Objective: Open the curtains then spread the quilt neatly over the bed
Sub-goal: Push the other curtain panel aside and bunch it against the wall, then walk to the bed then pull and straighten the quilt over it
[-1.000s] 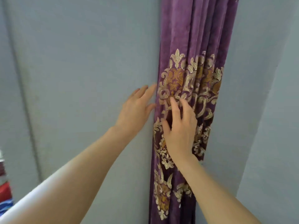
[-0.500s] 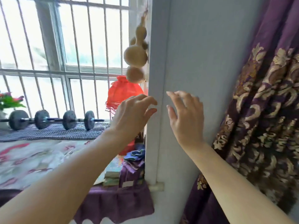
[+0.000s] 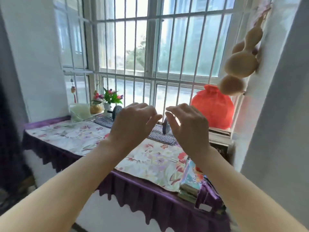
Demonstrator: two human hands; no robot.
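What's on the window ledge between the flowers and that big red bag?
A dark dumbbell on a checked cloth, in the head view. The left hand and right hand, raised in front, hide its middle.

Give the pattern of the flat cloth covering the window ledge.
Flat ledge cloth: floral, red and green on white; head view.

We make out one curtain (image 3: pixel 8 131), dark purple, hanging upright along the far left edge, gathered clear of the window (image 3: pixel 150 47). It is blurred, so its pattern is unclear.
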